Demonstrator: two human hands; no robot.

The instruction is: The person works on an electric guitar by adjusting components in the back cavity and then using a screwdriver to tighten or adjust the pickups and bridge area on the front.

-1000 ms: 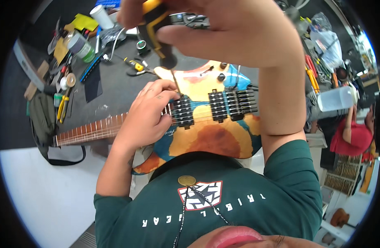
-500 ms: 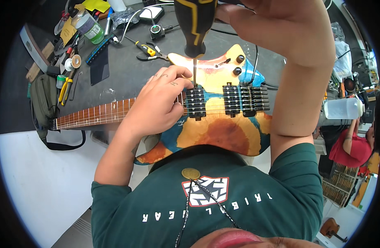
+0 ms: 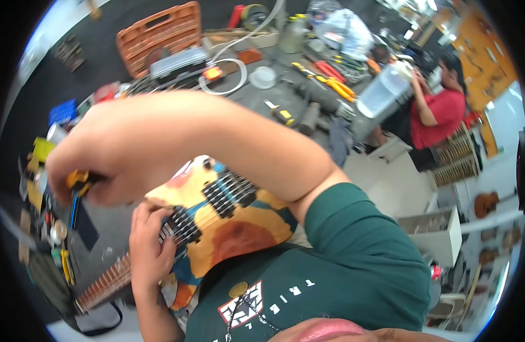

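A colourful electric guitar [image 3: 234, 222] with yellow, orange and blue paint lies on the dark workbench in front of me, its neck [image 3: 105, 282] running toward the lower left. My left hand [image 3: 151, 242] rests on the strings where the neck meets the body, beside a black pickup [image 3: 185, 222]. My right hand [image 3: 100, 174] reaches across above the guitar and grips a screwdriver with a yellow and black handle [image 3: 78, 181]. The screwdriver's tip is hidden behind my hands.
An orange plastic case [image 3: 159, 31], a coiled white hose [image 3: 228, 80], pliers with yellow handles [image 3: 331, 82] and several small tools crowd the bench. A translucent jug [image 3: 382, 91] stands at the bench's right end. A person in a red shirt [image 3: 436, 111] sits beyond it.
The view has swung and tilted, so the guitar now lies lower and slanted. My right hand with the screwdriver has moved from top centre to the left. My left hand stays on the strings.
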